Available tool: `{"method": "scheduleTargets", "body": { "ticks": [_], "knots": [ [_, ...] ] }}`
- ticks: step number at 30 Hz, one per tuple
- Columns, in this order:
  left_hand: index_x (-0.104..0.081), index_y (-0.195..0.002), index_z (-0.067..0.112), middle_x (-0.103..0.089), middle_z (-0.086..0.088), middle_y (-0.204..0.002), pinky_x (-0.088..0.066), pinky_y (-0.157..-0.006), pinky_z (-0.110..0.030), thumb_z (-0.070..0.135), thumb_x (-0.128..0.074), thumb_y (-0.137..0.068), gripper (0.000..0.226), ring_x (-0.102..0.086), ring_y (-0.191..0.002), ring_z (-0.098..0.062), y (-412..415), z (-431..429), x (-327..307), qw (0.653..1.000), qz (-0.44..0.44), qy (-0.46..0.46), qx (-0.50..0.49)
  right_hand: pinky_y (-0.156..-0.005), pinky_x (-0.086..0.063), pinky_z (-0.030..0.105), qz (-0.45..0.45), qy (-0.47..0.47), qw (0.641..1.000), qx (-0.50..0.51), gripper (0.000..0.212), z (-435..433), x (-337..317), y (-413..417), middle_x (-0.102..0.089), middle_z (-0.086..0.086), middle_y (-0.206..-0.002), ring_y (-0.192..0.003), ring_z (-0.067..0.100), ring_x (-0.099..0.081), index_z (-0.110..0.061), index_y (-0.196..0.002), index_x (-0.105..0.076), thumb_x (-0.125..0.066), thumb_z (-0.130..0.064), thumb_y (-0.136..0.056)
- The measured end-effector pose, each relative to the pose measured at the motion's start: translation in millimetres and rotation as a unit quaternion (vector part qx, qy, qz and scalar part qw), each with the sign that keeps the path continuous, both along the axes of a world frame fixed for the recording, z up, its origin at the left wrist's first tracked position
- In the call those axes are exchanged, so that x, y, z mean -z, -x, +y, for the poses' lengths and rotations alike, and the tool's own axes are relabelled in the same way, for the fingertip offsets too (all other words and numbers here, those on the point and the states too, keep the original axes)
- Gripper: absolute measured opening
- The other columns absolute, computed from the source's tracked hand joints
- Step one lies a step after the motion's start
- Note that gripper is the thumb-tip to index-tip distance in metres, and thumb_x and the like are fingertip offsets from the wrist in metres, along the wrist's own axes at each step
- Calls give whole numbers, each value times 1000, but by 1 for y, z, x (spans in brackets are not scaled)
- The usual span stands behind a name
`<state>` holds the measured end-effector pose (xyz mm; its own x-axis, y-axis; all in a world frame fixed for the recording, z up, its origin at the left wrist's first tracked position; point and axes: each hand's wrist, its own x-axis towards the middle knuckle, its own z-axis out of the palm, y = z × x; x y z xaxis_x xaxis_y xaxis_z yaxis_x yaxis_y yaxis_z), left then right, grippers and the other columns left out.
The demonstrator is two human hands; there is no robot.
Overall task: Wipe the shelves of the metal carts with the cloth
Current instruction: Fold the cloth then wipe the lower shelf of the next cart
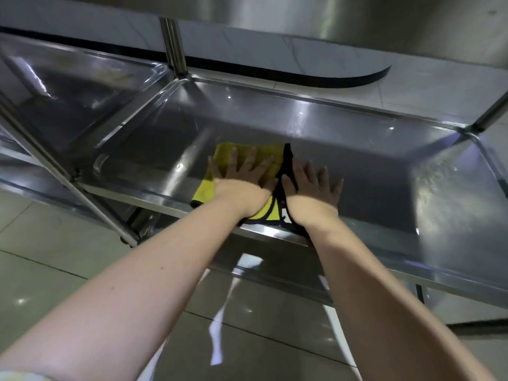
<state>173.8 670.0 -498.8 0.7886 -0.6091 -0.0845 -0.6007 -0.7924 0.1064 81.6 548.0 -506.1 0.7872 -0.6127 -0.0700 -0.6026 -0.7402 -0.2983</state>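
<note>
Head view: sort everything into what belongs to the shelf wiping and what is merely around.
Job: yellow cloth; left hand and right hand, pressing flat; shelf under them; neighbouring cart shelf.
Merely around: tiled floor; dark curved band behind the carts.

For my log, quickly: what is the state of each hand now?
Left hand: open, pressing the cloth.
Right hand: open, flat at the cloth's edge.

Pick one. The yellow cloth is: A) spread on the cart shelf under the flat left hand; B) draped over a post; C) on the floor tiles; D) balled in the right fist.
A: the yellow cloth lies spread on the shelf, the left hand pressing it with straight fingers.
</note>
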Motion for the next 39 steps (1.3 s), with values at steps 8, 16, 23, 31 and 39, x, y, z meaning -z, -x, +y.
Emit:
{"method": "scheduleTargets", "body": {
  "ticks": [8, 16, 23, 31, 39],
  "knots": [
    [-13, -148, 49, 4, 11, -163, 17, -107, -68, 66, -16, -93, 58, 13, -149, -28, -50, 43, -4, 999, -30, -12, -35, -112, 13, 61, 10, 42, 999, -3, 66, 5, 6, -1, -1, -2, -164, -149, 36, 7, -53, -148, 5, -13, -76, -88],
    [6, -155, 21, 16, -5, -162, 18, -111, -62, 65, -16, -94, 78, 19, -144, -42, 10, -20, -10, 997, -14, -41, -59, -115, 14, 58, -31, -10, 999, 20, 70, 5, 1, 1, -7, -4, -164, -150, 30, 6, -35, -155, -9, -16, -68, -93],
    [11, -142, 61, 21, 14, -159, 31, -88, -72, 86, -10, -75, 74, 27, -140, -47, -4, 5, -7, 998, -13, -59, -17, -113, 12, 62, 23, 41, 999, 1, 56, 11, 1, 0, 0, -1, -164, -149, 35, 9, -46, -152, -8, -12, -59, -98],
    [1, -138, 69, 17, 16, -160, 11, -105, -73, 88, -17, -75, 68, 22, -144, -40, -18, 15, -6, 1000, 21, -3, -19, -112, 12, 63, 33, 49, 998, -10, 69, 9, 4, -1, 1, -1, -164, -148, 35, 10, -50, -150, 1, -10, -76, -87],
    [3, -138, 69, 15, 14, -161, 8, -107, -71, 88, -14, -75, 67, 18, -145, -40, -40, 42, -4, 1000, -3, -7, -28, -103, 15, 72, 105, 28, 994, 6, 65, 26, -3, -26, 13, -2, -163, -144, 44, 19, -58, -145, 9, -4, -80, -84]
  ]
}}
